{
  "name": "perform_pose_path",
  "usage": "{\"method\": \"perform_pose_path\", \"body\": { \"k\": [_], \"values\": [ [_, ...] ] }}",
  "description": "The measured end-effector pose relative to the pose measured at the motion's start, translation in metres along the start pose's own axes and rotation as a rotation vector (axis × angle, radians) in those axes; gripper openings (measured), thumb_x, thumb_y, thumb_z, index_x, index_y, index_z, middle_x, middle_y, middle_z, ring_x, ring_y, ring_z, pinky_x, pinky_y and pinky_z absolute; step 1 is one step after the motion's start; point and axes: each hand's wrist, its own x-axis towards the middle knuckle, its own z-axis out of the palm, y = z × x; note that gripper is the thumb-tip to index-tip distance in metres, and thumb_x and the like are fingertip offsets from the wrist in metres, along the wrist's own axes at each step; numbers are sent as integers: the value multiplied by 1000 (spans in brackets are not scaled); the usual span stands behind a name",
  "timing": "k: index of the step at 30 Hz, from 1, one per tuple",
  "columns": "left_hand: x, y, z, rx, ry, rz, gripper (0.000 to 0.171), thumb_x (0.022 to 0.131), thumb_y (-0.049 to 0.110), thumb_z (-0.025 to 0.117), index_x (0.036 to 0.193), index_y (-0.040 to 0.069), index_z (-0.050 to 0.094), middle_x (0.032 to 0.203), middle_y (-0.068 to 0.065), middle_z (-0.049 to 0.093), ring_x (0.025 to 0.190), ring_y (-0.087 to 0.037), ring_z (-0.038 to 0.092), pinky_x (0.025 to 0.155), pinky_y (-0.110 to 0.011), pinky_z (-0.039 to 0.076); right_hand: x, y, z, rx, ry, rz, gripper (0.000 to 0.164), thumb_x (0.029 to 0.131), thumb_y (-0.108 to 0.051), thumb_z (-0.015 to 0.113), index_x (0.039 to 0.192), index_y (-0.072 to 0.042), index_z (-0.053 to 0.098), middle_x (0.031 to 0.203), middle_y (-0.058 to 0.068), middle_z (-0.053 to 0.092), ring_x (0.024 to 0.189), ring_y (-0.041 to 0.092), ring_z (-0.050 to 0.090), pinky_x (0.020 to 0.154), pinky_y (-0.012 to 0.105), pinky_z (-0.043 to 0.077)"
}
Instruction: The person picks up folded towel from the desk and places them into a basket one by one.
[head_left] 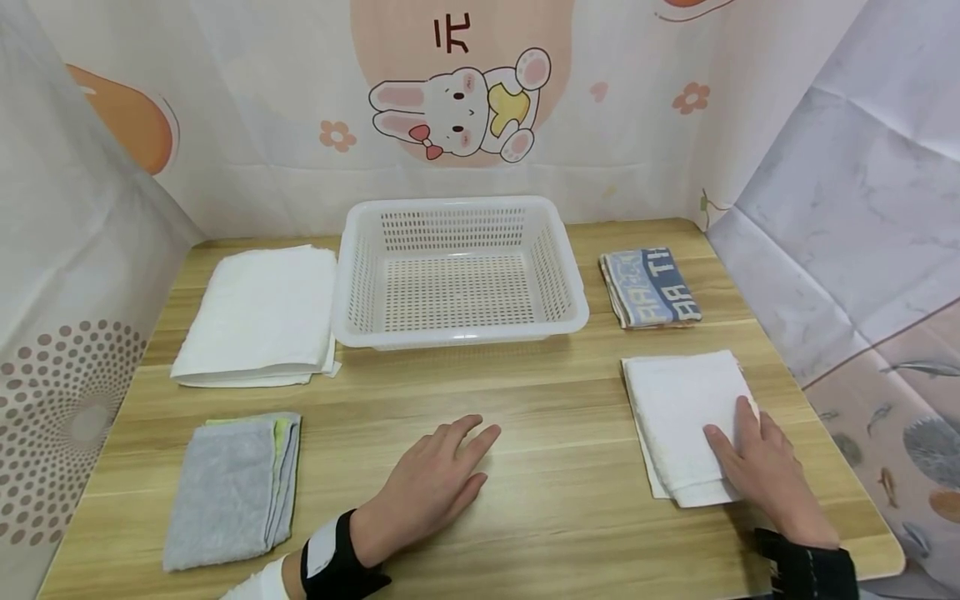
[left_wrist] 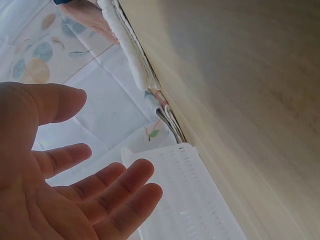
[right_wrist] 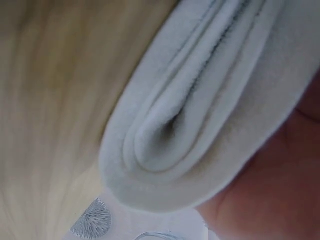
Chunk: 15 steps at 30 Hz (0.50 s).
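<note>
your right hand [head_left: 772, 475] rests on the folded white towel [head_left: 686, 408], fingers relaxed over its near right corner – touching, not clenched. that towel lies flat on the wooden table [head_left: 555, 475], toward the right side. the right wrist view shows its layers end-on, rolled into a rounded fold, with part of your hand against the outer layer.

your left hand [head_left: 431, 479] is released, holding nothing: fingers loosely spread over the middle of the table, thumb apart from them in the left wrist view. a dark strap [head_left: 347, 554] circles that wrist.

ahead of your left hand, a white plastic basket [head_left: 461, 337] stands upright by the back curtain [head_left: 262, 100], slotted walls, bare inside floor showing. just beyond the white towel lies a small patterned cloth [head_left: 648, 287], blue and beige, lettered, folded. left of the basket, right beside it – a larger white cloth [head_left: 258, 317], also folded. nearer you on the left, a grey cloth [head_left: 221, 492] with a yellow-green layer [head_left: 281, 437] showing at its edge.
</note>
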Motion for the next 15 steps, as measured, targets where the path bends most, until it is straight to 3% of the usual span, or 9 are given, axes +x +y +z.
{"method": "perform_pose_path", "body": {
  "k": [15],
  "values": [
    [1,-1,-1,-8,-6,5,58,87,26,74,138,11,52,130,-13,56,97,-23,64,64,-32,53,-1,-11,1,6,-63,24,92,103,-59,27,152,10,-9,144,52,2,128,72,8,95,80,17]
  ]
}}
